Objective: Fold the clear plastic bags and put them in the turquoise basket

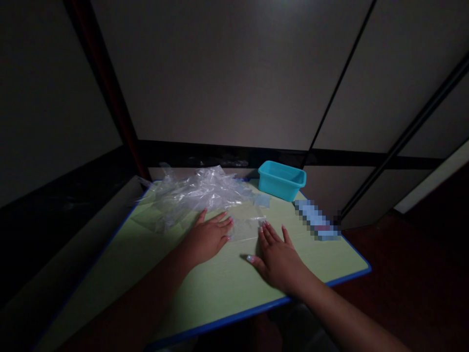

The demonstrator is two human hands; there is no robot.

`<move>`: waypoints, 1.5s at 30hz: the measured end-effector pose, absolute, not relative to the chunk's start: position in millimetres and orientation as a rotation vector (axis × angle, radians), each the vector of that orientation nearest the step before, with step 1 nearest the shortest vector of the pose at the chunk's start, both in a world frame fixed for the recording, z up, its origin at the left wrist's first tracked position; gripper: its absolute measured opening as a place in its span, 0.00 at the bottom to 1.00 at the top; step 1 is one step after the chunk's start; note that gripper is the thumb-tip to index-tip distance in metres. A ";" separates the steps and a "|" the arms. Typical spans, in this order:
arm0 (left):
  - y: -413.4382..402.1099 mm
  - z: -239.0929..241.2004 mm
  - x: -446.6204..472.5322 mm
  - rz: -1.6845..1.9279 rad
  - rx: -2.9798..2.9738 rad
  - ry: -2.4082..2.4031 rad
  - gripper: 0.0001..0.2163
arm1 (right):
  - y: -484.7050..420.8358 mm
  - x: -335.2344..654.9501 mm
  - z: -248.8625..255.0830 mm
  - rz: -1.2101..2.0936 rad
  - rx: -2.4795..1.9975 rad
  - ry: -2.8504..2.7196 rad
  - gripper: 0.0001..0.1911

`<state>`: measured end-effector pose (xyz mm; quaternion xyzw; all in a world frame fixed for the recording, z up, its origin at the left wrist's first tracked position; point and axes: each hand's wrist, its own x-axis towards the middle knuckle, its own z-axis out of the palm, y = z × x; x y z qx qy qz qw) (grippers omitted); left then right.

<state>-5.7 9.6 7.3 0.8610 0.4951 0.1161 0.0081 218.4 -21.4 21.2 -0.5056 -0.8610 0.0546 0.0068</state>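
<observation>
A clear plastic bag [246, 229] lies flat on the table between my hands. My left hand [208, 239] is spread palm down, its fingertips at the bag's left edge. At the right edge of the bag rest the fingertips of my right hand [276, 254], with its thumb held out to the side. Both hands have their fingers apart and hold nothing. Just beyond my left hand is a loose heap of crumpled clear plastic bags [208, 188]. A small pale blue piece [261, 200] lies past the flat bag; its kind I cannot make out.
A turquoise plastic bin [280, 182] stands at the table's back right. Nearer on the right lies a blurred-out pale blue item [318, 221]. The light green table [216, 293] has a blue edge, and panelled doors [227, 83] rise right behind it.
</observation>
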 end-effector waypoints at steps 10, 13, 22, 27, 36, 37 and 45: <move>6.5 10.7 -1.6 0.313 2.693 1.541 0.18 | -22.2 240.1 30.0 0.152 -1.685 -2.602 0.41; 4.5 9.9 0.6 0.329 2.712 1.531 0.18 | -8.8 227.6 41.6 0.214 -1.472 -2.716 0.39; 3.6 21.9 -4.6 0.586 2.709 1.713 0.15 | 34.2 213.6 17.9 0.360 -1.463 -2.695 0.34; 5.0 36.1 -12.4 0.665 2.682 1.878 0.12 | 33.8 221.1 14.1 0.395 -1.501 -2.687 0.33; 3.4 41.8 -13.3 0.664 2.714 1.799 0.13 | 44.1 240.5 21.2 0.495 -1.565 -2.799 0.33; 3.1 41.0 -12.7 0.657 2.720 1.759 0.13 | 44.9 243.8 22.7 0.498 -1.572 -2.799 0.33; 3.9 38.5 -14.6 0.741 2.587 2.046 0.18 | 38.2 212.4 38.6 0.217 -1.355 -2.734 0.32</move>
